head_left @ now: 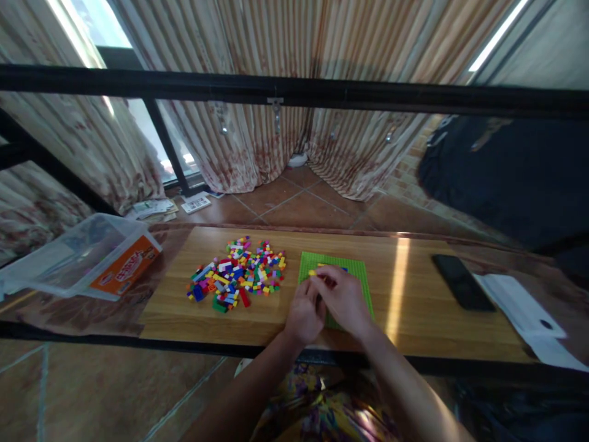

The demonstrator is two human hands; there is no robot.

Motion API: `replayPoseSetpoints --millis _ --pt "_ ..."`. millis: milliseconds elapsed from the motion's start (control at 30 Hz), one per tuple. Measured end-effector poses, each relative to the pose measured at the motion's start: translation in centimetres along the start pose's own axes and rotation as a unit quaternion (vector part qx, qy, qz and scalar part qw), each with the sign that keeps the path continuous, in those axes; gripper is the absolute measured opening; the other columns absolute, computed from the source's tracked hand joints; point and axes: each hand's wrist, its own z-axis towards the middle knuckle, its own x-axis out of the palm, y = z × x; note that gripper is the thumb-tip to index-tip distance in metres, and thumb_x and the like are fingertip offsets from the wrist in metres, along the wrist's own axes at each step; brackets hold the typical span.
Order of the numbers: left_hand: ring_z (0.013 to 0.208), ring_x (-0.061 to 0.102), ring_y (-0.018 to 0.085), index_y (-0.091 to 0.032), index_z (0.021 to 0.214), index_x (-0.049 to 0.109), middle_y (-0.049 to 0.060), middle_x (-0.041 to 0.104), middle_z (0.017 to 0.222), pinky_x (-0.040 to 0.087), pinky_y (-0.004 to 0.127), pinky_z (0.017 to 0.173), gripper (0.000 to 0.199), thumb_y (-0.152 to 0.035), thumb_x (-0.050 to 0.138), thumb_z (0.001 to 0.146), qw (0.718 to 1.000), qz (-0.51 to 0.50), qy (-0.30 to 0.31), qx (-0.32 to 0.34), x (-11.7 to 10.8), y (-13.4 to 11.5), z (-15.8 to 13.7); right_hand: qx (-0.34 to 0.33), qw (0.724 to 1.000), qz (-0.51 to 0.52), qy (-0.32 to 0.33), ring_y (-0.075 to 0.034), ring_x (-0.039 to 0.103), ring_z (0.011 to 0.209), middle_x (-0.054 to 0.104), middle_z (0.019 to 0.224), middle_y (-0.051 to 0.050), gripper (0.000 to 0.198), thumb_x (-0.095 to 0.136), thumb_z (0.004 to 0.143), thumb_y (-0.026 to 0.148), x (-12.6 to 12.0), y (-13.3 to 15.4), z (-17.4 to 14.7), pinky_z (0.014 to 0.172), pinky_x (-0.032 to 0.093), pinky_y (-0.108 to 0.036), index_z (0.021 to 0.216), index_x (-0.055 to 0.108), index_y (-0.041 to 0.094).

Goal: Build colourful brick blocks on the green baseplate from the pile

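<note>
A green studded baseplate [315, 258] lies on the wooden board, partly hidden under my hands. My right hand [345, 299] is over the plate, its thumb and forefinger pinching a small yellow toy brick [313, 272]. Close against it, my left hand [304, 316] is at the plate's left edge with its fingers curled in; whatever they hold is hidden. Behind my right hand, a bit of a blue brick [344, 269] shows on the plate. To the left of my hands spreads a loose pile of small coloured bricks [239, 270].
A clear plastic box [83, 245] with an orange label stands left of the wooden board [285, 236]. On the right lie a black phone [462, 282] and a white object [519, 307]. A black metal bar [322, 92] crosses the view beyond the board, before striped curtains.
</note>
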Motion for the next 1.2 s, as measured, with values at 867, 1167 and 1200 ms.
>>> replayPoseSetpoints --millis 867,1167,1200 --pt "0.122 0.054 0.025 -0.02 0.139 0.048 0.012 0.058 0.128 0.047 0.045 0.107 0.056 -0.009 0.054 0.085 0.999 0.023 0.021 0.027 -0.7 0.2 0.5 0.299 0.946 0.117 -0.051 -0.015 0.063 0.061 0.074 0.077 -0.006 0.037 0.075 0.069 0.043 -1.7 -9.9 0.7 0.048 0.042 -0.022 0.091 0.076 0.014" --pt "0.121 0.054 0.025 -0.018 0.14 0.047 0.013 0.058 0.127 0.047 0.044 0.107 0.056 -0.01 0.054 0.086 0.999 0.034 0.027 0.032 -0.6 0.4 0.5 0.356 0.919 0.164 0.04 -0.005 0.046 0.041 0.061 0.053 0.002 0.031 0.083 0.068 0.031 -3.5 -9.0 1.9 0.035 0.032 -0.015 0.089 0.072 0.011" --pt "0.121 0.054 0.025 -0.019 0.14 0.048 0.013 0.058 0.127 0.047 0.044 0.107 0.055 -0.01 0.054 0.086 0.999 0.034 0.026 0.031 -0.5 0.4 0.5 0.354 0.92 0.162 0.05 -0.005 0.046 0.041 0.06 0.052 0.003 0.032 0.084 0.069 0.033 -3.6 -8.9 1.9 0.034 0.032 -0.015 0.089 0.072 0.011"
